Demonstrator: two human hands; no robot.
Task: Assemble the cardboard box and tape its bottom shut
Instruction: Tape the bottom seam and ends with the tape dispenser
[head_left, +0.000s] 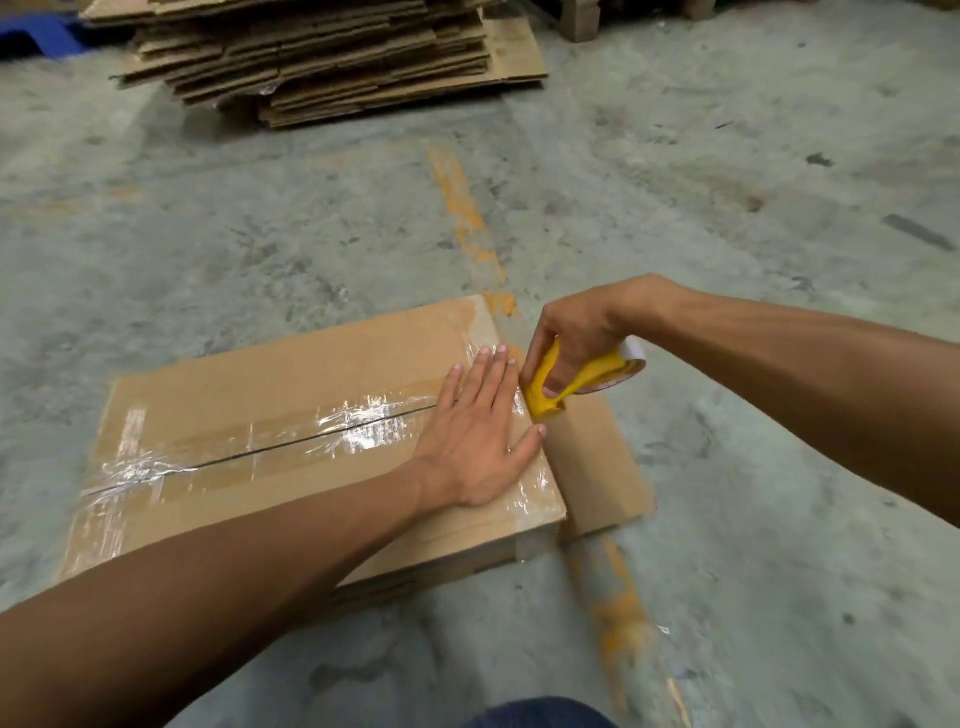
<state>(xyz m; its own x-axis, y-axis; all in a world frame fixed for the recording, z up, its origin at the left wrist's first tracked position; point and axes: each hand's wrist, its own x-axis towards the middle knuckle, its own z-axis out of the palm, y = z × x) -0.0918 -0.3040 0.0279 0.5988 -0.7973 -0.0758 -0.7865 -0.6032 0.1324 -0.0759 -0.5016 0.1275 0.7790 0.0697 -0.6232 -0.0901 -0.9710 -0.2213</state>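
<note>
A brown cardboard box (270, 374) stands on the concrete floor with its bottom flaps folded shut and facing up. Clear tape (363, 421) runs along the centre seam, with older tape patches at the left end. My left hand (480, 436) lies flat, fingers straight, pressing the tape down at the box's right edge. My right hand (576, 332) grips a yellow tape dispenser (556, 384) held just past that right edge, its roll of tape partly hidden under the hand. One box flap (602, 467) sticks out low on the right side.
A tall stack of flattened cardboard boxes (322, 57) lies on the floor at the back. A worn orange painted line (467, 213) crosses the concrete floor, passing under the box. A wooden pallet corner (579, 21) shows at the top right. My knee in blue cloth (540, 714) is at the bottom edge.
</note>
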